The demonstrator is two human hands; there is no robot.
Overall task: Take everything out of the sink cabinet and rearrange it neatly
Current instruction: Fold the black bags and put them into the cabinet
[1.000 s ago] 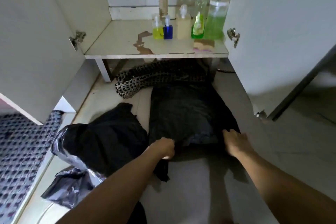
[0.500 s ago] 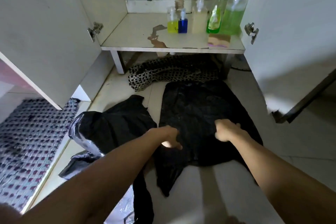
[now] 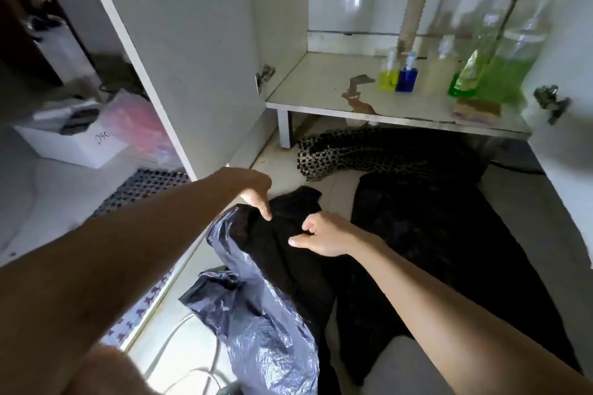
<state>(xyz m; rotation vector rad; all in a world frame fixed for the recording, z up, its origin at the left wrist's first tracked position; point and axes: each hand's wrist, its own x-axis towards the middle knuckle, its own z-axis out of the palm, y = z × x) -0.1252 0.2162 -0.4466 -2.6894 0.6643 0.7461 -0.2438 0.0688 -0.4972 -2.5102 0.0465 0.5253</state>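
At centre frame, a black cloth (image 3: 288,234) on the floor was pinched by the left hand (image 3: 253,192) and gripped by the right hand (image 3: 321,234). Bottles (image 3: 398,77) stood upper right. Corners should be matched before folding.

The scene is dim and bluish. Soft daylight glints off the tiled back wall (image 3: 353,0) inside the cabinet and off the crumpled plastic bag (image 3: 266,330). The bottles (image 3: 481,74) at the shelf's right rear corner smear with motion blur. Wide-angle distortion bends the cabinet doors (image 3: 179,51) outward; dark cloth (image 3: 433,234) on the floor loses detail.
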